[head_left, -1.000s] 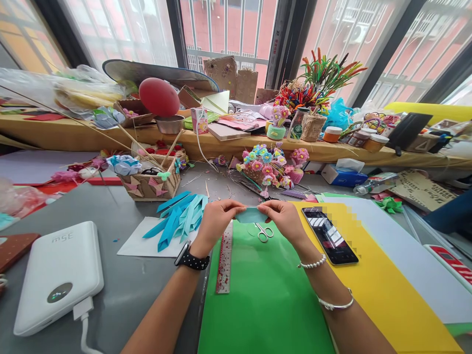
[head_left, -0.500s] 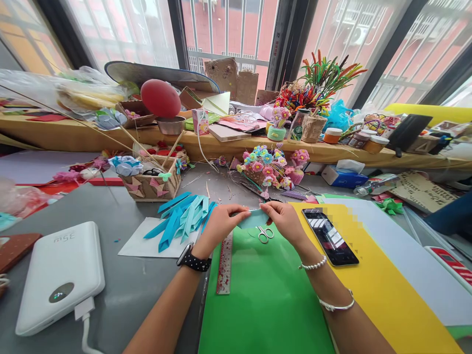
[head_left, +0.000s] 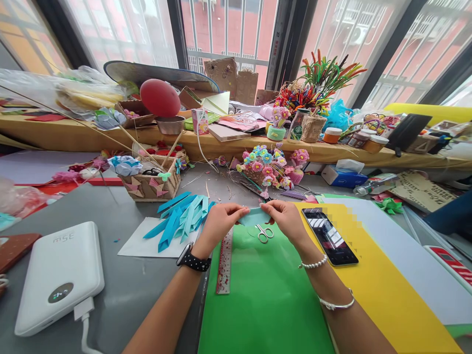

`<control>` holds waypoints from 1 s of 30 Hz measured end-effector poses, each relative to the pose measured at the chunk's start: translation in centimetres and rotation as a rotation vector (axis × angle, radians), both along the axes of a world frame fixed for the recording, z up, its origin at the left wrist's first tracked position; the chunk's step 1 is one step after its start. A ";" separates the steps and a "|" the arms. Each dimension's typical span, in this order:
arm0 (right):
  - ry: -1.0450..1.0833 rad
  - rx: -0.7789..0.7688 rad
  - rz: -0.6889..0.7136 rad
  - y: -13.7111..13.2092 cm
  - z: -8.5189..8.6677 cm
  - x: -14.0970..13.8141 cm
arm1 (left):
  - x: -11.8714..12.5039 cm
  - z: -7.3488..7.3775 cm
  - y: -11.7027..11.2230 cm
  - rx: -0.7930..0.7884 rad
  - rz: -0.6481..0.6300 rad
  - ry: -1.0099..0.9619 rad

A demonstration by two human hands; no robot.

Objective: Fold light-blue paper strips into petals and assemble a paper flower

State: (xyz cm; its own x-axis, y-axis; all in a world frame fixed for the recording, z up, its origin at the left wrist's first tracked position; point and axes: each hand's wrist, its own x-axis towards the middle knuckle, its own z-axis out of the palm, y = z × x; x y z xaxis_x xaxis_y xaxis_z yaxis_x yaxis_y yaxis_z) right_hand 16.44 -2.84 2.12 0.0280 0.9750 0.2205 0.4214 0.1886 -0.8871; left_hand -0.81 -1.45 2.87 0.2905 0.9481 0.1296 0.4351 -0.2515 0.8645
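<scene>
Teal paper piece [head_left: 255,217] is pinched at both ends, and I see it held just above the far edge of the green sheet [head_left: 265,300], right over the small scissors [head_left: 264,233] that lie there with their blades toward me. My left hand [head_left: 219,222] has thumb and fingertips closed on the paper's left end; my right hand [head_left: 285,220] is closed the same way on its right end, so both grips are clamped on the one piece. A second ago the paper sat level between the hands as a flat, rounded strip; half a second ago it had tipped, and now it slants with its right end higher and a sharper edge showing along the top. The hands themselves have hardly shifted, the left thumb only a little nearer the middle. A patterned ruler [head_left: 224,263] lies along the green sheet's left edge, under my left wrist with its black watch [head_left: 192,258]. Left of that, blue folded paper strips [head_left: 182,219] are fanned on a white sheet [head_left: 137,244]. A phone [head_left: 329,236] rests on the yellow sheet [head_left: 391,300] beside my right hand, and a white power bank [head_left: 59,275] sits at the near left; none of these has moved.
</scene>
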 end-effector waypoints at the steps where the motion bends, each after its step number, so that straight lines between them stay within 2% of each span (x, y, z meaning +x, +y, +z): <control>1: -0.019 0.008 0.008 0.0 0.0 0.1 | 0.0 0.0 0.0 0.012 -0.009 0.012; 6: -0.163 0.083 0.143 0.0 0.2 0.2 | 0.2 -0.3 -0.1 0.027 -0.140 0.069; 8: -0.147 0.115 0.126 0.0 0.2 0.1 | 0.3 -0.3 0.0 0.050 -0.106 0.095; 10: -0.044 0.122 0.070 0.1 0.3 0.1 | 0.4 -0.2 -0.1 0.043 -0.025 0.075; 13: 0.155 0.103 0.006 0.1 0.3 0.1 | 0.5 0.2 -0.2 -0.083 0.048 -0.054; 15: 0.209 0.072 0.031 0.1 0.4 0.0 | 0.6 0.3 -0.4 -0.186 0.051 -0.180; 20: 0.123 -0.047 0.191 -0.3 0.4 -1.0 | 0.9 0.1 -0.5 -0.315 0.050 -0.452; 25: 0.195 -0.089 0.204 -0.5 0.6 -1.6 | 0.7 -0.1 -0.3 -0.335 0.023 -0.438; 30: 0.090 -0.105 0.276 -0.4 0.7 -0.6 | -0.3 0.1 0.3 -0.305 0.039 -0.459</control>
